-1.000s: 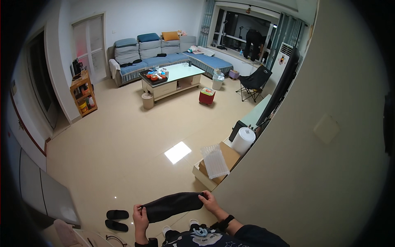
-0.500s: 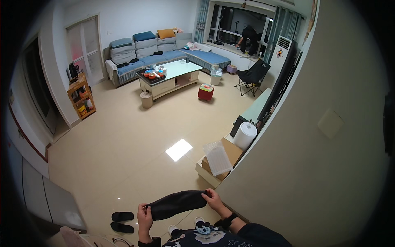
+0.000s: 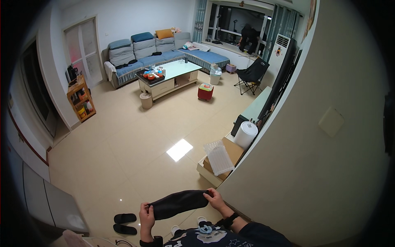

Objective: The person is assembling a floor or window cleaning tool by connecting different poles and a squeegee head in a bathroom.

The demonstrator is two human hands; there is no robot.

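Observation:
A long piece of black cloth (image 3: 180, 204) is stretched between my two hands near the lower edge; its exact kind does not show. My left hand (image 3: 147, 215) pinches its left end, thumb and fingers pressed together. At the other end, slightly higher, my right hand (image 3: 214, 198) grips the cloth the same way. The cloth hangs in the air, a little wider in its middle. Below it are my shoes, white at the toes. To the left of my left hand, a pair of black slippers (image 3: 125, 224) lies on the floor.
A wall (image 3: 312, 173) runs close on my right, beside a cardboard box (image 3: 231, 153) topped with bubble wrap (image 3: 219, 158). Farther off stand a coffee table (image 3: 177, 71), a red stool (image 3: 205, 92), a blue sofa (image 3: 148, 61) and a folding chair (image 3: 252, 74). A person in dark clothes (image 3: 248, 39) is at the window.
The view has shifted very slightly. Both hands keep their hold on the black cloth, which looks nearly the same.

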